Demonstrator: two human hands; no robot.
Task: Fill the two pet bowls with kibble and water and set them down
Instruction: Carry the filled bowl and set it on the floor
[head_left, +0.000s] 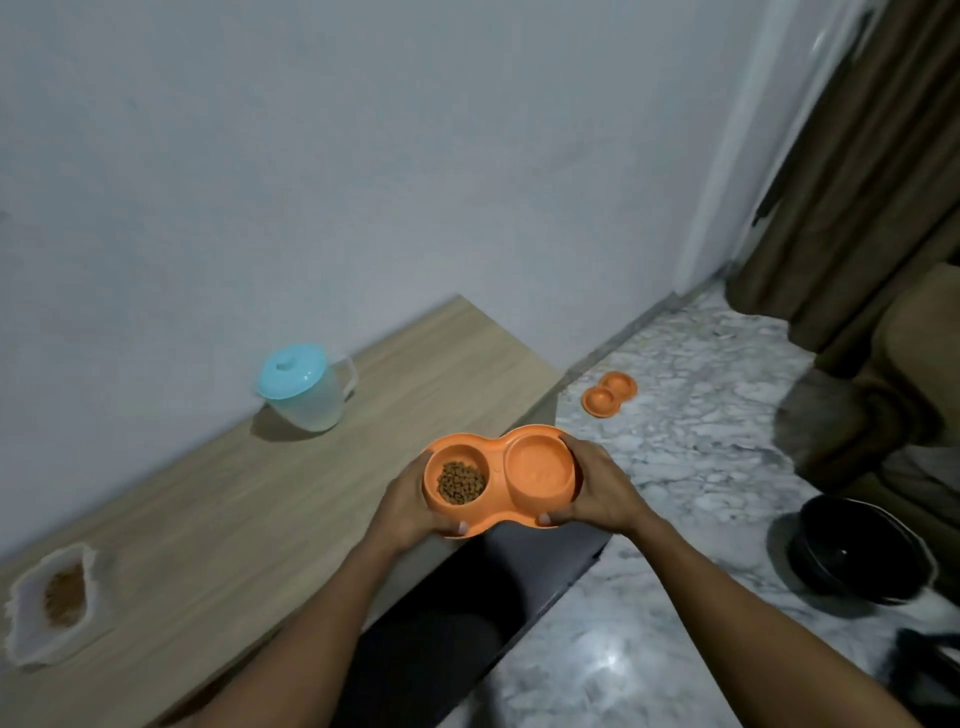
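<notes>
An orange double pet bowl (497, 473) is held in the air past the front edge of the wooden table. Its left cup holds brown kibble (461, 483); its right cup looks filled with clear water. My left hand (410, 506) grips the bowl's left end and my right hand (597, 486) grips its right end. A second orange double bowl (609, 393) lies on the marble floor near the wall, and its contents are too small to make out. A clear jug with a blue lid (305, 387) stands on the table by the wall. An open bag of kibble (54, 603) lies at the table's left end.
The wooden table (208, 519) runs along the white wall. To the right is marble floor (691, 452) with a black round bowl (857, 551) on it. Brown curtains and a brown seat fill the right side.
</notes>
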